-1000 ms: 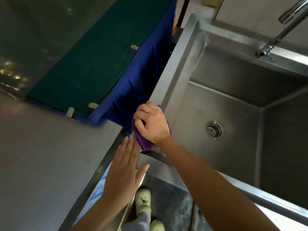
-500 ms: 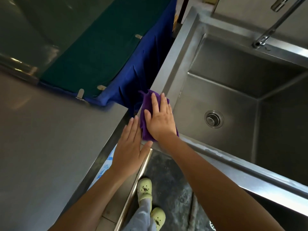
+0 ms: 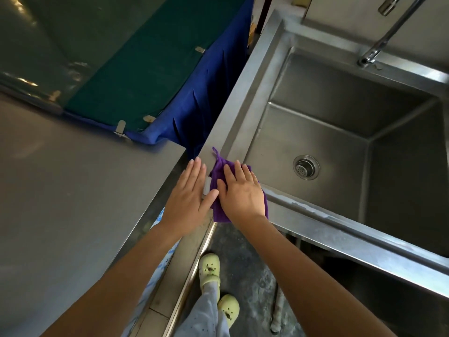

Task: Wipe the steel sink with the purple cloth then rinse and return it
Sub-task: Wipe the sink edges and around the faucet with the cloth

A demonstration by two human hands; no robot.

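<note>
The right hand (image 3: 243, 194) lies flat, fingers straight and slightly spread, and presses the purple cloth (image 3: 217, 172) onto the near left corner of the steel sink (image 3: 243, 93) rim. The left hand (image 3: 189, 198) rests flat beside it on the counter (image 3: 73, 190) edge, fingers straight and together, its thumb against the cloth.

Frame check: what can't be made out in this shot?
Head view, purple cloth: mostly under the right hand; its spread is unclear.
Head view, faucet: upper end cut off by the top edge.
Head view, steel sink: right side cut off by the frame edge.
</note>
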